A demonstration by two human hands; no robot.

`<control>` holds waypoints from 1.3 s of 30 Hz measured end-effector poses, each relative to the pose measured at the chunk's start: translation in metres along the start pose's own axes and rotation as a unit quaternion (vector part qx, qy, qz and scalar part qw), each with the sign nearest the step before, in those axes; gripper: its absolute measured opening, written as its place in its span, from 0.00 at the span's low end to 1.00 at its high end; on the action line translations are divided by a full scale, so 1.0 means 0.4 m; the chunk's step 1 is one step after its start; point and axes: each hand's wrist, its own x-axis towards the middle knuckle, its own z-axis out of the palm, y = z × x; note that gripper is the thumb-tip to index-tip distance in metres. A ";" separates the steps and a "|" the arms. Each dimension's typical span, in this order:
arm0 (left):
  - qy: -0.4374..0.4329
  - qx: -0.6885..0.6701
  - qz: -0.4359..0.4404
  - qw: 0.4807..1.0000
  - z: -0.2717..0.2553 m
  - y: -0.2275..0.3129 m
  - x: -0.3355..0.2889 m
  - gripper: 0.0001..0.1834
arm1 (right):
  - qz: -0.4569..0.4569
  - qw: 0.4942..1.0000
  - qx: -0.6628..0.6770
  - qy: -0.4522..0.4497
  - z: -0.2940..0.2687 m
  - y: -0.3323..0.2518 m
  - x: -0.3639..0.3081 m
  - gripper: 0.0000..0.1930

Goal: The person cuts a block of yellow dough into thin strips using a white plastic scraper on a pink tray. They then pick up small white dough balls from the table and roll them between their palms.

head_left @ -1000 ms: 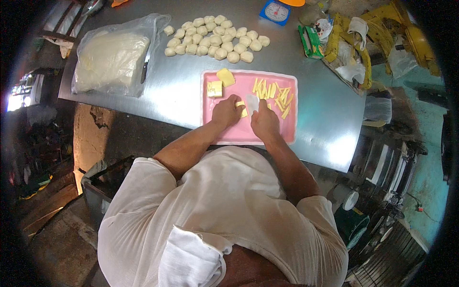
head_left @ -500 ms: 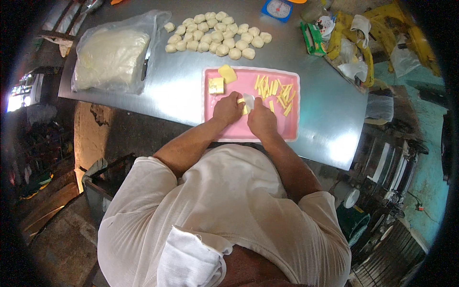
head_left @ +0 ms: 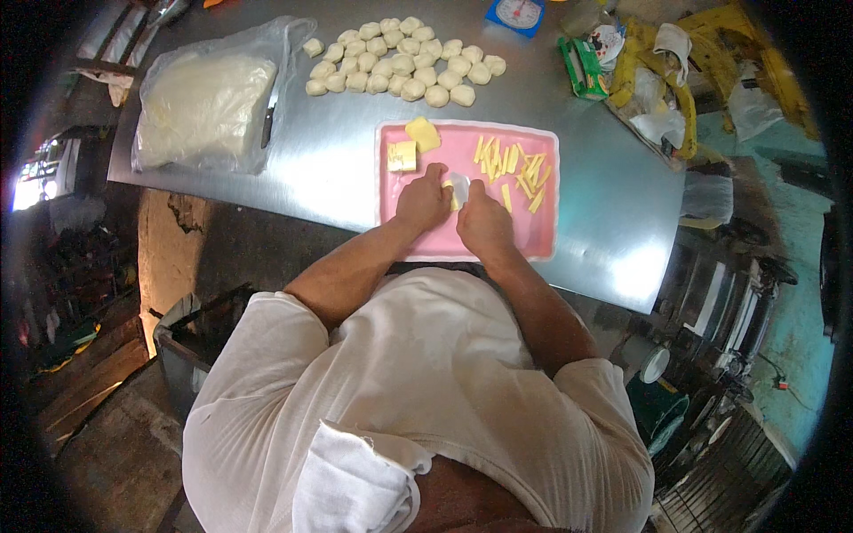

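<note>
In the head view, grips a thin, whitish, flat blade (head_left: 461, 188) in the closed right hand (head_left: 485, 222), with the held end hidden. Bends the left hand (head_left: 423, 203) just beside it, against a small, pale-yellow, soft-looking piece (head_left: 454, 205); cannot tell, with so much covered, whether pinching that piece or only steadying it. Has both hands over a shallow, rectangular, pink tray with a pale rim (head_left: 533, 242), with the small piece near the middle, at the blade. Has, apparently as finished work, a loose cluster of thin, pale-yellow sticks (head_left: 513, 160) at the tray's upper right, some crossing, one lying nearer the right hand. Has left, seemingly not yet separated into sticks, a chunky, pale-yellow block (head_left: 402, 156) at the upper left and a flat, yellow slab (head_left: 424, 134) close by; judging from these, looks partway through. Stands at a grey, shiny metal table (head_left: 338, 151), with many round, off-white dough balls (head_left: 402, 65) beyond the tray, all apparently shaped, and a clear plastic bag around a pale mass (head_left: 204, 111) well to the left. Has also a blue dial scale (head_left: 515, 14) and a green box (head_left: 582, 69) farther off, toward the right.
</note>
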 end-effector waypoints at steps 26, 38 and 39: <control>0.010 -0.021 0.004 1.000 0.008 -0.013 0.002 0.26 | 0.017 0.999 0.024 0.018 -0.021 0.012 -0.004 0.16; 0.022 -0.079 0.027 0.996 0.004 -0.031 -0.006 0.29 | -0.014 1.000 0.013 -0.002 0.014 -0.017 -0.004 0.14; 0.023 -0.077 0.026 0.996 0.006 -0.032 -0.007 0.29 | -0.006 1.000 0.007 -0.020 0.017 -0.023 -0.004 0.14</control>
